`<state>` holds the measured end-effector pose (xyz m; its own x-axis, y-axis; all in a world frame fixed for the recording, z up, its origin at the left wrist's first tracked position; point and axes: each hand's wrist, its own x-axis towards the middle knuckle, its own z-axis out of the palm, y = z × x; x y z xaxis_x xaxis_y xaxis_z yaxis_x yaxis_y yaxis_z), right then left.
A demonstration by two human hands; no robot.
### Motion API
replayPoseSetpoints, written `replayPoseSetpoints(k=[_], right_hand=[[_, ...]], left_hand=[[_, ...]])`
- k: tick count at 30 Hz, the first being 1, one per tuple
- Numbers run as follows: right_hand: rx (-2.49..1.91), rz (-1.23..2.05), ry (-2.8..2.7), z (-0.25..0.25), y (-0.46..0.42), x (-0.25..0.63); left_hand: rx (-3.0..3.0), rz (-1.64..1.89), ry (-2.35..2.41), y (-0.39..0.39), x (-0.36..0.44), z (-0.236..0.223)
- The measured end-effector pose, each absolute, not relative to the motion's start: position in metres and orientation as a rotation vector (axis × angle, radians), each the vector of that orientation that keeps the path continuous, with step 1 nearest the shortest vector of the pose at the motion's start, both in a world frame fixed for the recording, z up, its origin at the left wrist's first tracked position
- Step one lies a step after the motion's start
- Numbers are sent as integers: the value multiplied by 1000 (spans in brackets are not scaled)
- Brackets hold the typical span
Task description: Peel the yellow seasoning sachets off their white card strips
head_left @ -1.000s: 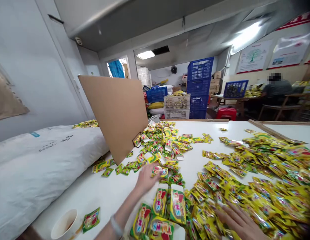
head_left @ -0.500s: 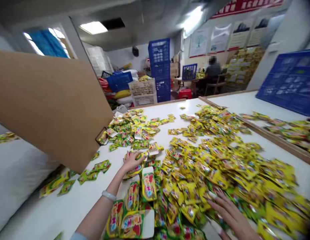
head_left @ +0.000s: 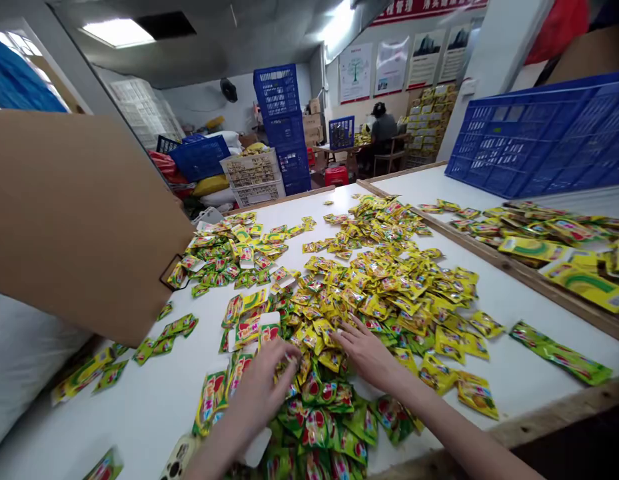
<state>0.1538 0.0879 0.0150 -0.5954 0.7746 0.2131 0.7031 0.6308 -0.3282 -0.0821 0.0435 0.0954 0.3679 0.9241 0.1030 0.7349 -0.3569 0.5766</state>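
My left hand (head_left: 272,373) hovers at the near-left edge of the pile with bent fingers, thumb apart from forefinger, slightly blurred; no packet shows in it. Under and beside it lie small printed cartons (head_left: 210,400) in green and yellow, partly hidden by my hand and forearm. My right hand (head_left: 364,350) rests on the heap of yellow sachets (head_left: 389,287), fingers stretched out and holding nothing. Between and below both hands spread green sachets (head_left: 316,427) with red fruit pictures. Farther back is a mixed cluster of green sachets and small cartons (head_left: 246,257).
A large brown cardboard panel (head_left: 84,220) leans at the left beside a white sack (head_left: 29,360). A phone (head_left: 179,460) lies at the near edge. A wooden strip (head_left: 489,257) divides the table; beyond it stands a blue crate (head_left: 534,137). A person (head_left: 384,127) sits far back.
The view has swung right. My left hand has come back from the farther cartons to the near pile edge. My right hand has moved left across the yellow sachets, closer to my left hand.
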Motion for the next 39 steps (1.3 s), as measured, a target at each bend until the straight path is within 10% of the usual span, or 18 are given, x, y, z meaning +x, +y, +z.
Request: replayPoseSetpoints(k=[9,31,39], right_hand=[[-1233,731,-1724,10,40,212],[-1150,833,-1849,40,-6,156],[-870,1930,-1634,34,-25,174]], left_hand=[[2395,555,1448,4,-22,26],[1530,745,1277,-19,-2,59],[1647,592,1264,-56,-16,80]])
